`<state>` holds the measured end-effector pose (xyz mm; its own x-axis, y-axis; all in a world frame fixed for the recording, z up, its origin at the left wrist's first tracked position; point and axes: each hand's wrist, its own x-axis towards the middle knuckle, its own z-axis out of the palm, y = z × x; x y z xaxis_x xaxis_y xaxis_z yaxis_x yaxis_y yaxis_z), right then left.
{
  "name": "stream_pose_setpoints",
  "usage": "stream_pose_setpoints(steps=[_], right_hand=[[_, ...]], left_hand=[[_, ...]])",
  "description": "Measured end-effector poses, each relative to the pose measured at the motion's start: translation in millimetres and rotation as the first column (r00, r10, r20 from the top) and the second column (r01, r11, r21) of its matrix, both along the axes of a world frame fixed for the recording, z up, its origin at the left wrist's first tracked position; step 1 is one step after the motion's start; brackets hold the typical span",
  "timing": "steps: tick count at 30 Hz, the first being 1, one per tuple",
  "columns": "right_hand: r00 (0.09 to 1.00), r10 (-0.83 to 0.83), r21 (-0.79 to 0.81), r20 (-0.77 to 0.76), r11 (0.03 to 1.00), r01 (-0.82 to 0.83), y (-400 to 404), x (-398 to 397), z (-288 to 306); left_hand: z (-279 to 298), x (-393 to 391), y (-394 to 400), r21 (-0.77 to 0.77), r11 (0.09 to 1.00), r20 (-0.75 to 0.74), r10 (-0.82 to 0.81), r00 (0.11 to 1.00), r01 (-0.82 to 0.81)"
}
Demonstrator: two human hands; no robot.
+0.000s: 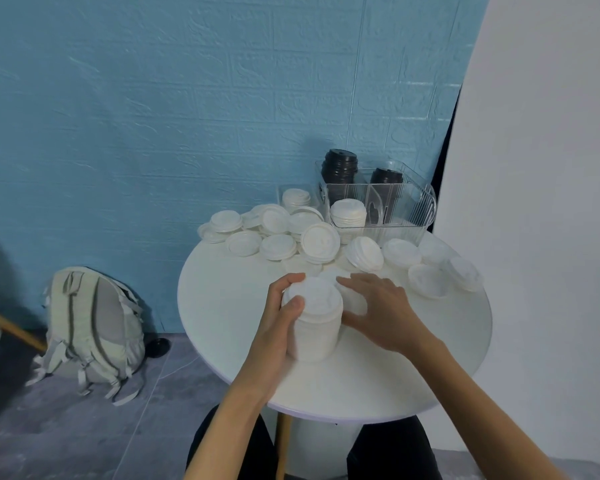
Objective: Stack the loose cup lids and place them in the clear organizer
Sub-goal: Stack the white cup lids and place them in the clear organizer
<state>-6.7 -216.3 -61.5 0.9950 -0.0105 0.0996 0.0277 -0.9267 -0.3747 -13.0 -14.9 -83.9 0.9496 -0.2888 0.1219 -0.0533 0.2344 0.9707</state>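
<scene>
On round white table (222, 306) | left hand (278, 323) grips ridged white lid stack (314, 327) | right hand (378, 313) fingers straight, beside stack

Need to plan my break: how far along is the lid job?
Done: one white stack and black stacks sit in the organizer. In hand: the left hand holds a tall stack, with the right hand beside it. Left: many loose lids on the table.

Table (430, 358) (round, white) bears lids (278, 247), organizer (409, 216).
</scene>
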Motion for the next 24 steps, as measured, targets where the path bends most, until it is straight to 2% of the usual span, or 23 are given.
stream_pose_setpoints(steps=[5, 9, 13, 14, 16, 18, 21, 24], right_hand=[[1.0, 0.024, 0.07, 0.017, 0.997, -0.025, -2.3, 0.6, 1.9], [0.999, 0.044, 0.021, 0.031, 0.999, -0.045, -2.9, -0.2, 2.7], [0.988, -0.036, 0.026, 0.153, 0.999, 0.033, -3.6, -2.5, 13.6], [0.978, -0.062, 0.065, 0.197, 0.997, 0.05, -4.4, -2.7, 17.4], [0.948, -0.125, 0.239, 0.294, 0.97, 0.054, -4.7, -3.2, 25.6], [0.897, -0.203, 0.429, 0.392, 0.903, 0.016, -2.2, -3.5, 34.0], [0.829, -0.287, 0.629, 0.479, 0.771, -0.096, 11.7, -8.9, 47.9], [0.806, -0.314, 0.79, 0.502, 0.546, -0.279, 33.9, -16.1, 53.6]], left_hand=[[1.0, -1.6, 1.3, 0.006, 1.0, 0.003, 0.003, 1.0, -0.003], [1.0, -1.8, 2.0, 0.018, 1.0, 0.012, -0.004, 1.0, 0.003], [2.4, -3.5, 2.4, 0.009, 1.0, 0.006, -0.007, 1.0, 0.007], [2.6, -3.5, 2.5, 0.005, 1.0, 0.002, -0.008, 1.0, 0.008], [3.4, -3.6, 2.4, 0.002, 1.0, -0.004, -0.011, 1.0, 0.011], [4.9, -4.2, 2.0, -0.006, 1.0, -0.006, -0.009, 1.0, 0.009], [5.5, -5.6, 1.6, -0.026, 1.0, -0.008, -0.015, 1.0, 0.015], [4.9, -5.9, 1.9, -0.041, 0.999, -0.016, -0.015, 1.0, 0.014]])
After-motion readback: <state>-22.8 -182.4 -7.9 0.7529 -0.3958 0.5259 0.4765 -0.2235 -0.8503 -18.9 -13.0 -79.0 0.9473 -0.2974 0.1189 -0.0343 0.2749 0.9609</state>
